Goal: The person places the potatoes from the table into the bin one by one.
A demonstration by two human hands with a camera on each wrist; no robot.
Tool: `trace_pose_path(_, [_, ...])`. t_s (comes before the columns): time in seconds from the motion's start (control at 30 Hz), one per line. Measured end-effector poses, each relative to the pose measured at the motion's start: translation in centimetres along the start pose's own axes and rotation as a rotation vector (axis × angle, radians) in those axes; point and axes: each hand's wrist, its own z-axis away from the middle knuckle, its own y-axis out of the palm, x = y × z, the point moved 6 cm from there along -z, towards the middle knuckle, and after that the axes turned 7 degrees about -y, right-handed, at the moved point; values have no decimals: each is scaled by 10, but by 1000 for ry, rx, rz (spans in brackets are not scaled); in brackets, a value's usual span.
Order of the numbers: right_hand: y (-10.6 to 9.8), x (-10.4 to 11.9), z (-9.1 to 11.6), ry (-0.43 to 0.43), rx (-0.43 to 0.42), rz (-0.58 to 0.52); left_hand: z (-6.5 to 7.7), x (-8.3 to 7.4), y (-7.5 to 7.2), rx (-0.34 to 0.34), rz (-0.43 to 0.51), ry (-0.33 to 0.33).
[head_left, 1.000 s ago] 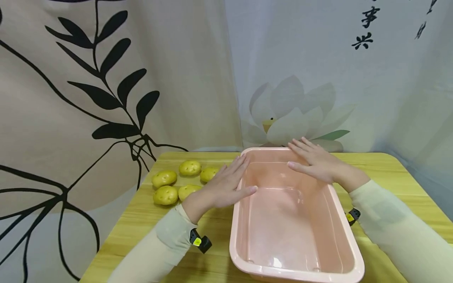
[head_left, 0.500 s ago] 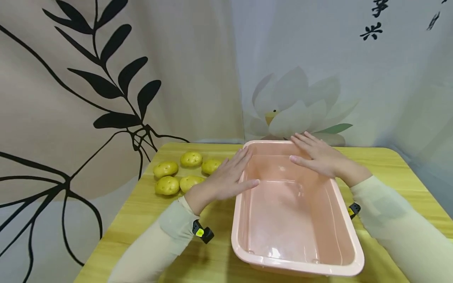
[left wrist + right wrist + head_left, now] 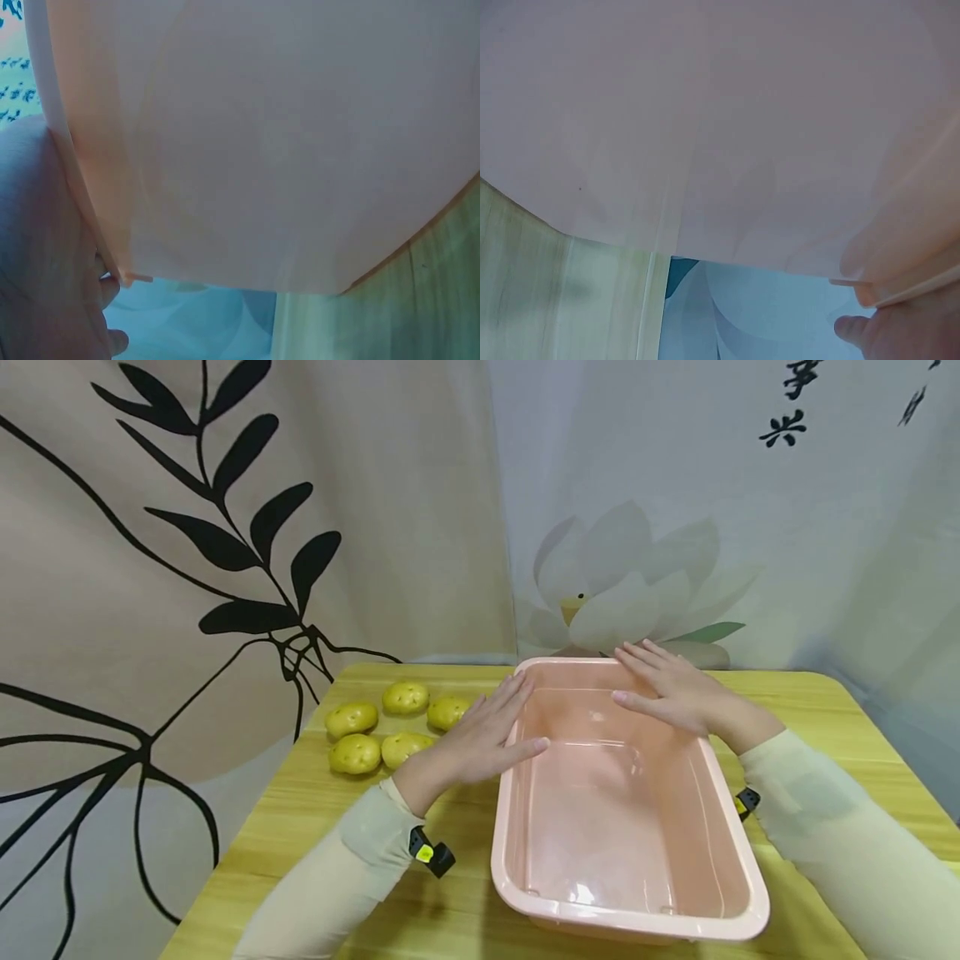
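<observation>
A pink rectangular plastic basin [image 3: 600, 827] stands on the table, with nothing inside it. My left hand [image 3: 480, 739] rests on its left rim, fingers straight and pointing away from me, thumb reaching over the inside. Across from it, my right hand [image 3: 678, 693] lies on the right rim near the far corner, also with straight fingers and the thumb over the inside. Both wrist views are filled mostly by the basin's outer wall, seen from the left wrist [image 3: 285, 150] and from the right wrist [image 3: 705, 135]. Neither hand curls round the rim.
Several yellow potatoes [image 3: 355, 753] lie grouped on the wooden table [image 3: 300, 860] left of the basin, close beyond my left wrist. Behind the table's far edge hangs a printed curtain [image 3: 420, 527] with leaves and a lotus.
The head view has tilted down slightly, so the whole scene sits higher. Both hands keep their places on the basin's rim, and the potatoes stay put.
</observation>
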Motion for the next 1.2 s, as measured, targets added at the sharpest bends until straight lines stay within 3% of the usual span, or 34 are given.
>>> trace_pose_path(0.2, [0, -3, 0, -12, 4, 16, -2, -1, -2, -9, -23, -3])
trace_pose_path(0.4, [0, 0, -2, -11, 4, 29, 6, 7, -12, -28, -59, -27])
trace_pose_path(1.07, [2, -1, 2, -4, 10, 34, 43, 80, -35, -53, -200, -184])
trace_pose_path(1.2, [0, 0, 2, -1, 13, 44, 47, 94, -35, -63, -220, -188])
